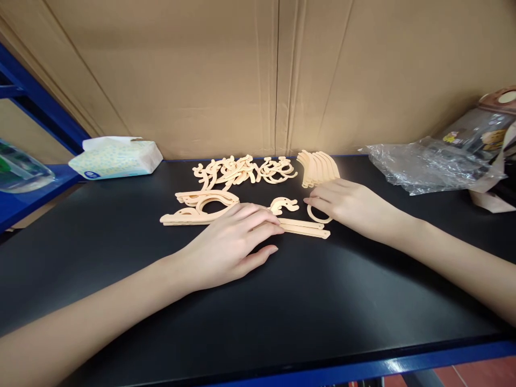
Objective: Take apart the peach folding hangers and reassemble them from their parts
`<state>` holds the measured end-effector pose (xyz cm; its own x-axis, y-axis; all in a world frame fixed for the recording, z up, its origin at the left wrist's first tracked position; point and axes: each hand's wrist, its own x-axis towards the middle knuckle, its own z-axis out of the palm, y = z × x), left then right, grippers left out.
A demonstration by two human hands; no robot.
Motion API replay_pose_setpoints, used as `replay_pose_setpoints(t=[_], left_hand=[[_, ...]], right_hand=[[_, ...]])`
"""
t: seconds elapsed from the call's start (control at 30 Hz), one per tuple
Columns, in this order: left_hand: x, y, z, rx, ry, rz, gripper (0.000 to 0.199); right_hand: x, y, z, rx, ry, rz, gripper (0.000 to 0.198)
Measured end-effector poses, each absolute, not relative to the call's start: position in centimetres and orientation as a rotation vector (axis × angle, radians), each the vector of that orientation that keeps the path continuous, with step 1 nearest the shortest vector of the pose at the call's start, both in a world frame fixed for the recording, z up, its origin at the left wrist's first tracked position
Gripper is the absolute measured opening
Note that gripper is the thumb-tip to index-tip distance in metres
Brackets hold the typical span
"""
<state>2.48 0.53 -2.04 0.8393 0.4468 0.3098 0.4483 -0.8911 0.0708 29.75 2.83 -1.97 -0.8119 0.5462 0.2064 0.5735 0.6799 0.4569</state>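
Note:
My left hand (236, 244) lies over flat beige hanger pieces, its fingers stretched out and its thumb apart. From under its fingertips two straight beige bars (306, 228) stick out to the right. Left of it lies a stack of beige hanger arms (187, 216), partly covered by the hand. With bent fingers, my right hand (349, 207) grips a round beige hook (319, 219); its upper part is hidden by the fingers. Between the hands sits a small curved beige piece (284, 205).
Behind the hands is a pile of loose beige hooks (231, 171), beside a row of curved arms (318, 166). A tissue pack (116, 157) stands at the back left. Crumpled clear plastic bags (427, 166) lie at the right. Cardboard (181, 75) walls the black tabletop's (302, 312) far edge.

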Motion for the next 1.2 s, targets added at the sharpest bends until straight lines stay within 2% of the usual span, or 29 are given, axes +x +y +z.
replay_pose_setpoints(t=[0.23, 0.43, 0.53, 0.67, 0.83, 0.97, 1.2], left_hand=[[2.5, 0.5, -2.0, -2.991, -0.716, -0.532, 0.024], [2.6, 0.6, -1.9, -2.942, -0.758, -0.574, 0.021], [2.6, 0.6, -1.9, -2.929, -0.763, -0.59, 0.02], [2.6, 0.6, -1.8, -2.93, -0.783, -0.587, 0.015], [2.6, 0.7, -1.8, -2.941, -0.822, -0.529, 0.01], [2.6, 0.9, -1.9, -2.939, -0.826, -0.484, 0.011], [2.6, 0.9, -1.9, -2.874, -0.791, -0.473, 0.011]], right_hand=[[29.5, 3.1, -2.0, -0.985, -2.815, -0.851, 0.024], [30.4, 3.7, -2.0, -1.025, -2.76, -0.699, 0.029], [30.7, 3.7, -2.1, -1.061, -2.59, -0.307, 0.029], [29.6, 2.9, -2.1, -1.064, -2.186, 0.499, 0.007], [27.4, 1.5, -2.1, -0.994, -1.71, 1.21, 0.007], [27.2, 1.4, -2.1, -1.031, -1.54, 1.44, 0.008], [27.7, 1.9, -2.3, -1.016, -1.533, 1.486, 0.008]])
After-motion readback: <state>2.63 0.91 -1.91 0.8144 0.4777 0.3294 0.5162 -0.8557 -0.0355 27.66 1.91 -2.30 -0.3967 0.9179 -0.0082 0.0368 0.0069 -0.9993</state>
